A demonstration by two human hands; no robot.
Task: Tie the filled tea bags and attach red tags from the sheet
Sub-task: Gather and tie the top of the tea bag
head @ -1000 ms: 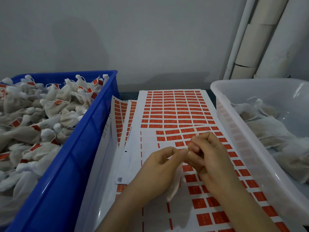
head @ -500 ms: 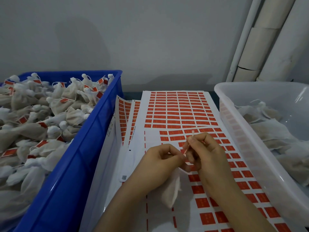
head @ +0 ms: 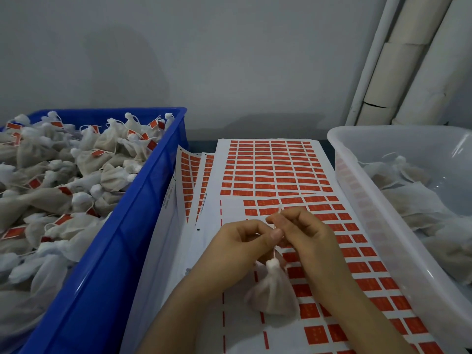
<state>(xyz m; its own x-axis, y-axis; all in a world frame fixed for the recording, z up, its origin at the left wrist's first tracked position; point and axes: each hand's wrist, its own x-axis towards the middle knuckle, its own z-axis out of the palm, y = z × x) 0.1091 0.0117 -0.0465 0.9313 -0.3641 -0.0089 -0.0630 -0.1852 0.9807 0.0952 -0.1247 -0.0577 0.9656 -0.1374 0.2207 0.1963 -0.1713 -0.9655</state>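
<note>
A large blue plastic crate (head: pixel 122 251) is seen on the left, filled with tied white bags that already carry red tags, and a translucent white plastic tub (head: pixel 378 221) on the right holds loose, flat bags that appear not yet tied. Between them, a long white backing sheet with rows of small red rectangular tags (head: pixel 270 169) is laid out, and many places in its near part are already empty. Above this sheet a small white gauze tea bag (head: pixel 274 290), gathered at the neck, is hung by its thin white string (head: pixel 274 251), just below both hands. The string is pinched by the left hand (head: pixel 240 246) between thumb and forefinger, and by the fingertips of the right hand (head: pixel 304 233) a little higher; whether a tag is held there cannot be told. The bag is judged to be light, soft and easily crushed, so it is better held at the knotted neck or by the string, and the string should be pulled gently.
</note>
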